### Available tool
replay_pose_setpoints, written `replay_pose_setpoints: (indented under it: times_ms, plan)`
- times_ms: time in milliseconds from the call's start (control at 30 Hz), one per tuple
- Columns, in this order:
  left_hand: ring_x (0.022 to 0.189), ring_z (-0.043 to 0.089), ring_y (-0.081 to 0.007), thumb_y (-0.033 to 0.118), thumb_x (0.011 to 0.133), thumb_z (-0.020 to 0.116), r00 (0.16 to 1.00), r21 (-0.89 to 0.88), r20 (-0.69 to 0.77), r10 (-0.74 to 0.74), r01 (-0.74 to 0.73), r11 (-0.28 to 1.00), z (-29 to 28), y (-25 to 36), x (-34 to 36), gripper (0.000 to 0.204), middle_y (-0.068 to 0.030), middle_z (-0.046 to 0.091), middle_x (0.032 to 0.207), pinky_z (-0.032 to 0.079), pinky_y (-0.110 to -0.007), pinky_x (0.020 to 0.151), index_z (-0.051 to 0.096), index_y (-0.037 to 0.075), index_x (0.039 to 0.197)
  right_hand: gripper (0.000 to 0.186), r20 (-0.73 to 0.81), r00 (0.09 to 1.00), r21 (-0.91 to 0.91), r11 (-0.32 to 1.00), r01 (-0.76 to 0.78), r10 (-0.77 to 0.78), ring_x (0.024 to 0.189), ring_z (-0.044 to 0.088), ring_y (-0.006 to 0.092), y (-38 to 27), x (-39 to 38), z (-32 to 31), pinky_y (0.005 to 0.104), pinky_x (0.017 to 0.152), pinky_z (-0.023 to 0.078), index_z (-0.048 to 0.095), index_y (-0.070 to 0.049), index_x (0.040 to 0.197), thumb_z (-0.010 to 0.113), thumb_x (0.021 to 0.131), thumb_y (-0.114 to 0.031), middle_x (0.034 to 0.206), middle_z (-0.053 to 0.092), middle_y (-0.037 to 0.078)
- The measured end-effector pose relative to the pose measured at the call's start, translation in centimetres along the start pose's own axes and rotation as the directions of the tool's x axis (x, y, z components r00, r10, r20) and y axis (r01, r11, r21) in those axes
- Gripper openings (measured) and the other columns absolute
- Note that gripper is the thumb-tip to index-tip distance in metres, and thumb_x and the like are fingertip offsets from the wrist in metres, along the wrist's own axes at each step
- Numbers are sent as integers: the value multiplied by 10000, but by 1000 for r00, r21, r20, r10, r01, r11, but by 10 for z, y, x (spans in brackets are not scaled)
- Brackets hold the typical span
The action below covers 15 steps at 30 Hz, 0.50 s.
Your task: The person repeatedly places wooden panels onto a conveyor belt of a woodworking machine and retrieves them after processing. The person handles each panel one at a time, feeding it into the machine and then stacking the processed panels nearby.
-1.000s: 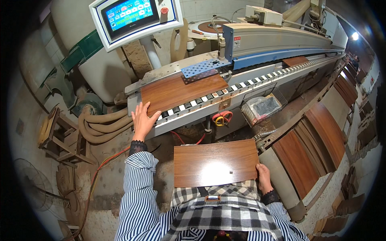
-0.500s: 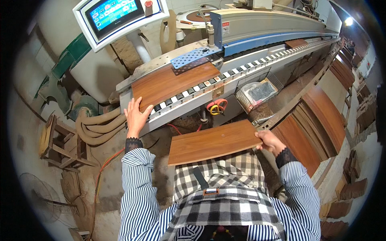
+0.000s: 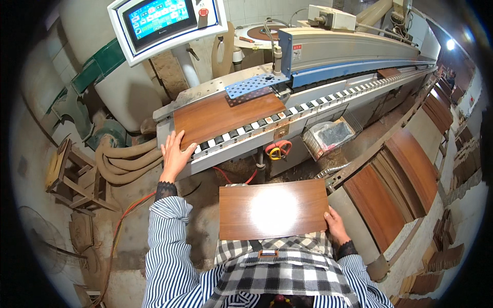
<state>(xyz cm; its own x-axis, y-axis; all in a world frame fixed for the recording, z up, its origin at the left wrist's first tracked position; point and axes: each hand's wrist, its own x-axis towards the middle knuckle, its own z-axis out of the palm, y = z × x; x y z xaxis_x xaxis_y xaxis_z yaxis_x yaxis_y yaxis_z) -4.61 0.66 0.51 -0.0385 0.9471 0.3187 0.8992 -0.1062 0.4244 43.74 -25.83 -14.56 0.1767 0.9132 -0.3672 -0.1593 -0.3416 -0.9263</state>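
Note:
A wood-grain board (image 3: 215, 119) lies on the machine's infeed table, partly under a blue perforated plate (image 3: 254, 85). My left hand (image 3: 175, 153) rests with fingers spread at its near left corner, beside the row of black and white rollers (image 3: 233, 134). Against the checkered apron (image 3: 303, 267), a second brown board (image 3: 239, 210) is held up, a bright glare covering its middle. My right hand (image 3: 336, 226) grips this board by its right edge, the thumb on the near face and the other fingers mostly hidden.
A control screen (image 3: 162, 23) stands at the upper left. Red and yellow-handled scissors (image 3: 277, 149) hang on the machine's front, left of a wire basket (image 3: 331, 134). Stacked brown boards (image 3: 375, 197) lie on a rack at right. Thick hoses (image 3: 123, 167) and a wooden stool (image 3: 82, 177) are at left.
My right hand has drawn the held board lower and turned its face up toward me, so it catches the light. My left hand stays at the corner of the board on the machine.

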Motion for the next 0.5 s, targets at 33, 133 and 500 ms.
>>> replay_pose_setpoints:
  times_ms: [33,133,500]
  plan:
    - [1422,267,-352,472,860,636,1000,5,23,-4,4,1000,-3,-2,-3,665,-201,354,1503,84,-529,1159,479,106,1393,420,-34,999,4,1000,23,-23,700,607,92,5,0,3,232,490,488,473,-71,1380,507,998,-242,1041,642,23]
    - [1415,284,-344,422,890,616,999,-38,30,44,-43,998,-6,-12,-6,603,-190,372,1496,82,-529,1159,486,108,1388,363,-108,993,45,998,44,-39,759,602,101,11,-2,8,248,610,491,532,-15,1277,522,990,-238,1023,644,27]
    - [1424,266,-336,440,906,595,998,37,35,48,-50,998,-4,1,-3,515,-131,435,1469,44,-570,1150,556,154,1332,293,-109,994,27,999,32,-29,750,580,94,15,-7,6,247,626,477,569,-21,1170,544,971,-235,943,635,13]
